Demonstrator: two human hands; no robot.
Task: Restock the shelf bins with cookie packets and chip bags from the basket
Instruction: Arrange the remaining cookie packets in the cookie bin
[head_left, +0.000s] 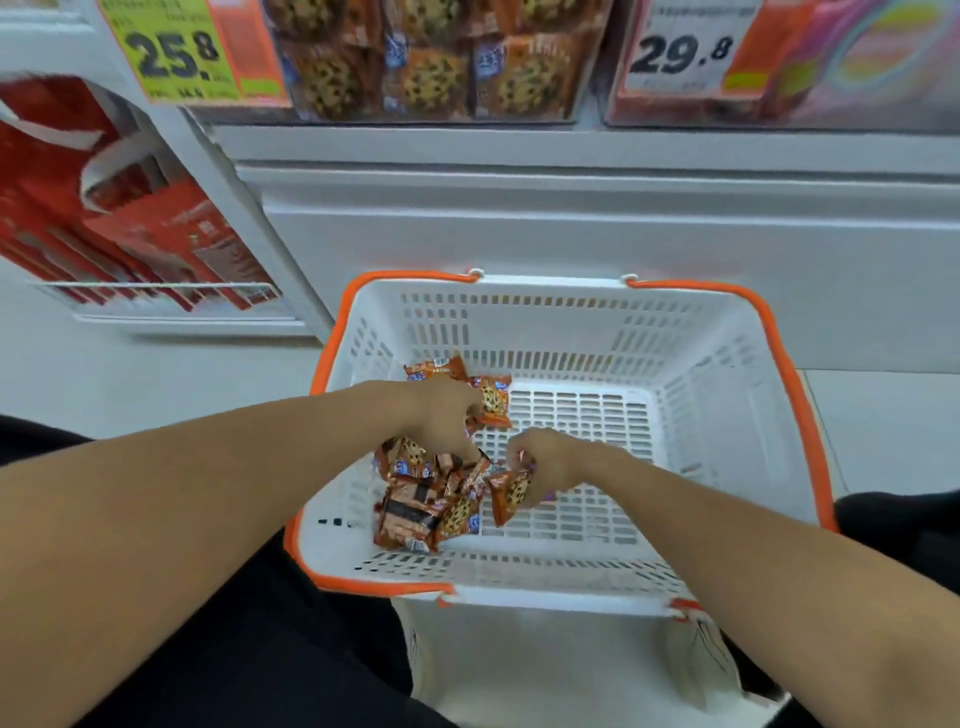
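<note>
Both hands are reaching into the white basket (727, 364) with orange handles. The left hand (447, 415) is curling its fingers around a cookie packet (493, 400) near the far left side. The right hand (545, 462) is pinching another packet (511, 491). More cookie packets (426, 499) are lying heaped in the basket's near left part. A shelf bin (426, 62) of cookies is sitting above, far off.

Blurred small print on price tags (171, 52); shelf bins (431, 62) cropped by top edge.
</note>
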